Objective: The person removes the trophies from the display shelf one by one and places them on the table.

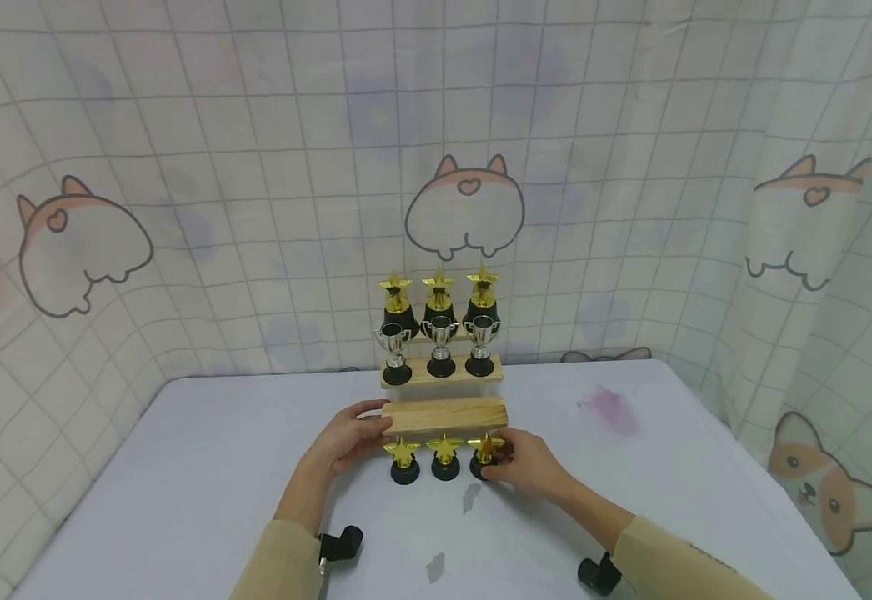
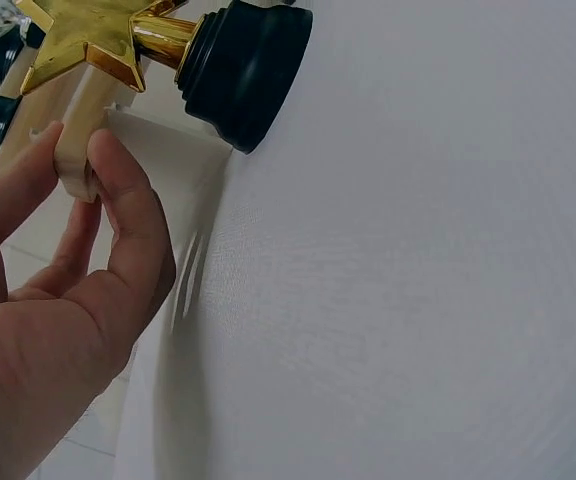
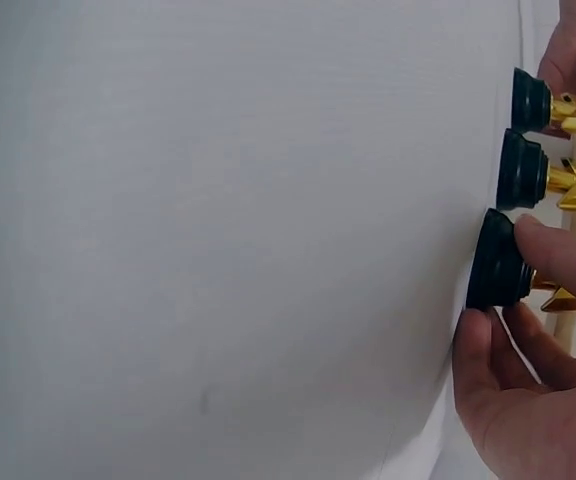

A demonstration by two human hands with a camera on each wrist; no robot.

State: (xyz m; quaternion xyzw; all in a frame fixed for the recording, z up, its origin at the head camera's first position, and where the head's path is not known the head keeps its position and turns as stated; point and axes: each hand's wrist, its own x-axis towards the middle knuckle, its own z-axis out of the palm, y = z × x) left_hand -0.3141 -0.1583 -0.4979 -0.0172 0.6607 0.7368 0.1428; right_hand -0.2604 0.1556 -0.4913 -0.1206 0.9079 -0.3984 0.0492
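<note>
In the head view a wooden board (image 1: 443, 414) lies crosswise in front of me. My left hand (image 1: 349, 433) pinches its left end between thumb and fingers, and the left wrist view shows that board end (image 2: 80, 160) up close. Three gold star trophies on black bases line up just before the board: a left one (image 1: 404, 468), a middle one (image 1: 445, 467) and a right one (image 1: 481, 467). The right trophy's base (image 3: 498, 265) is held between the thumb and fingers of my right hand (image 1: 529, 462).
Behind the board, three silver cup trophies (image 1: 441, 346) stand on a wooden step (image 1: 441, 382). Further back are three more gold star trophies (image 1: 439, 304), on a higher level. The white table (image 1: 241, 475) meets a patterned curtain (image 1: 256, 208) behind.
</note>
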